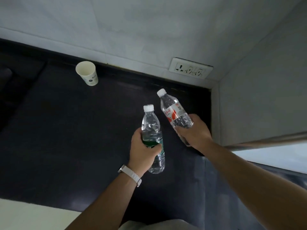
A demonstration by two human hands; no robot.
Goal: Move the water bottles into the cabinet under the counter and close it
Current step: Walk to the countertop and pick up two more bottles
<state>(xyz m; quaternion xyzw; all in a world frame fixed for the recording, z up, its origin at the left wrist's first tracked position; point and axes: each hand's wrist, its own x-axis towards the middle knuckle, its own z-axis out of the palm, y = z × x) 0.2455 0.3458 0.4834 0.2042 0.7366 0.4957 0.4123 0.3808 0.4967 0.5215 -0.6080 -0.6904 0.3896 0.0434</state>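
Two clear plastic water bottles with white caps are held above the dark counter (66, 130). My left hand (142, 150) grips the green-labelled bottle (151, 123) around its middle, with a white watch on that wrist. My right hand (194, 131) grips the red-and-white-labelled bottle (174, 110) by its lower part, tilted with the cap pointing up and left. The two bottles are close together but apart. No cabinet shows in the head view.
A white paper cup (87, 73) stands at the back of the counter near the wall. A white wall socket (191, 68) sits above the counter's back right corner. A side wall (257, 97) and a metal rail (265, 140) bound the right.
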